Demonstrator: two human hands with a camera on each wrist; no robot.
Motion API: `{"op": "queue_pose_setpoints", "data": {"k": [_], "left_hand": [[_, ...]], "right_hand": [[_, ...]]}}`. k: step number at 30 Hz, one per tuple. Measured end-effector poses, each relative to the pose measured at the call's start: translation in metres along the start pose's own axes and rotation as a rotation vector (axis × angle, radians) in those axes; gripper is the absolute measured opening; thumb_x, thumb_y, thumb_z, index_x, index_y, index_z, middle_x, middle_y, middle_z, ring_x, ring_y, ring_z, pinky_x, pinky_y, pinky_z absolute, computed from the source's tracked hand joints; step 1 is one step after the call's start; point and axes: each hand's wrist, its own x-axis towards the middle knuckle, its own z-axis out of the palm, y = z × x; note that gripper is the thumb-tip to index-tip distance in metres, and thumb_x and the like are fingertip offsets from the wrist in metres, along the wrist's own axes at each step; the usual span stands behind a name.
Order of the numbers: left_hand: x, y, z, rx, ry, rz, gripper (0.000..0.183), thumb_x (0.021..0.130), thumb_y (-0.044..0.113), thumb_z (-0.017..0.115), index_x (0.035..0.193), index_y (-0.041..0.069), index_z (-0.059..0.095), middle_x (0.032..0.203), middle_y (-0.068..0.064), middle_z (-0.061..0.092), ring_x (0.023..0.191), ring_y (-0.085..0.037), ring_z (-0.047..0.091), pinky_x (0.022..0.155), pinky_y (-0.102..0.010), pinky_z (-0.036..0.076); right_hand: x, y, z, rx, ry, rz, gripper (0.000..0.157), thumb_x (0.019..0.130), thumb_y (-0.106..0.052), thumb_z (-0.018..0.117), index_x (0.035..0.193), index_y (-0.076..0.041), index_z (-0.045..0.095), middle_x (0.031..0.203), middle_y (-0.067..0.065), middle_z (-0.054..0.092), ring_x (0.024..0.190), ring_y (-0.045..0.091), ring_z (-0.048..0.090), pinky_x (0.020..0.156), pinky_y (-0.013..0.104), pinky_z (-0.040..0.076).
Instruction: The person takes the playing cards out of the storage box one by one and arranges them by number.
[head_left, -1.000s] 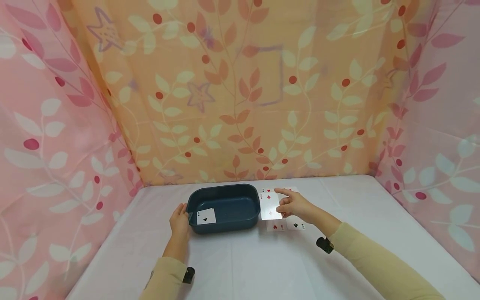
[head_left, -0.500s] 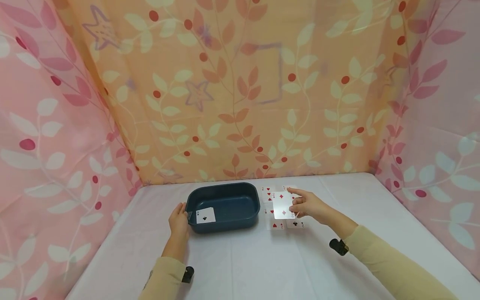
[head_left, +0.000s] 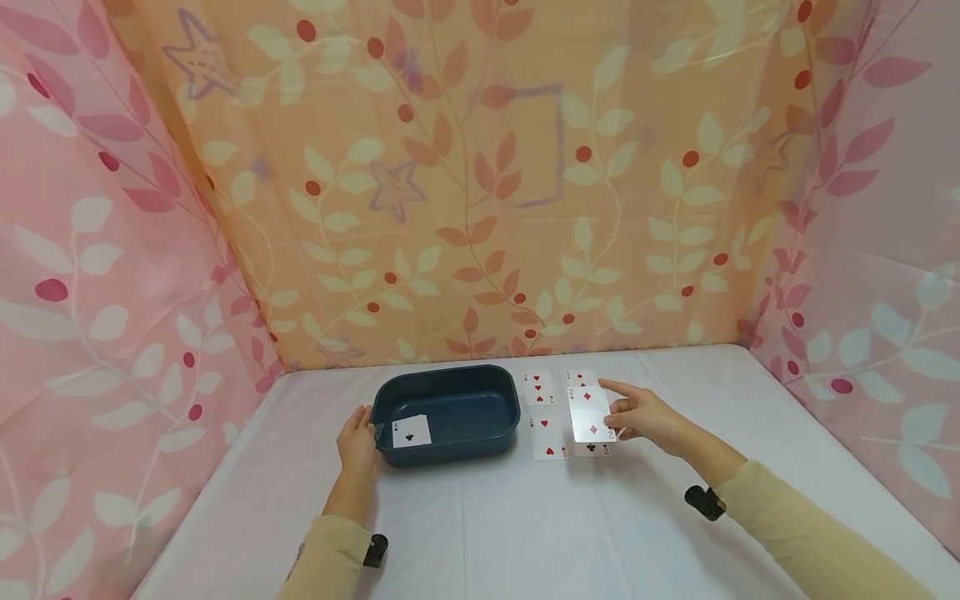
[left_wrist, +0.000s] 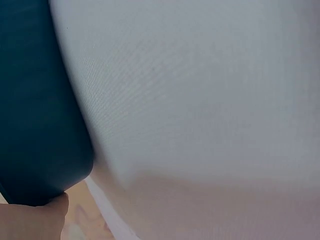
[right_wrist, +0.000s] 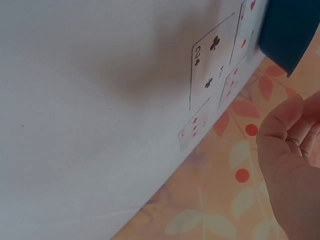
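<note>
My left hand (head_left: 358,442) holds the left end of a dark blue rectangular basin (head_left: 450,454); in the left wrist view its thumb (left_wrist: 42,220) lies against the basin's edge. Inside the basin, at the near left, is a white playing card (head_left: 422,429) with a black club. My right hand (head_left: 652,418) pinches a two of diamonds (head_left: 588,408) by its right side, holding it above the cards on the table. A two of clubs (right_wrist: 212,60) lies below it, largely covered in the head view. Beside that is a two of hearts (head_left: 548,429). The held card falls outside the right wrist view.
Two more red-pipped cards lie farther back: a hearts card (head_left: 538,400) on the left and a diamonds card (head_left: 577,375) on the right. All rest on a white-covered table (head_left: 480,533). A patterned curtain (head_left: 480,250) rises behind the table, with pink ones at both sides.
My right hand has carried the two of diamonds to the right, away from the basin's side, uncovering the hearts cards. My left hand stays on the basin.
</note>
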Motion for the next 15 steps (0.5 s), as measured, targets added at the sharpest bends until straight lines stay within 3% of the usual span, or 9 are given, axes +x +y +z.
{"op": "queue_pose_setpoints", "data": {"k": [15], "left_hand": [[0.000, 0.000, -0.001, 0.001, -0.011, 0.009, 0.053, 0.099, -0.009, 0.028, 0.152, -0.005, 0.018, 0.155, -0.018, 0.026, 0.145, -0.027, 0.019, 0.117, -0.036, 0.014]], "right_hand": [[-0.011, 0.011, -0.021, -0.023, 0.021, 0.037, 0.075, 0.091, -0.004, 0.062, 0.153, 0.001, 0.019, 0.088, 0.008, 0.057, 0.074, 0.021, 0.058, 0.068, 0.031, 0.053]]}}
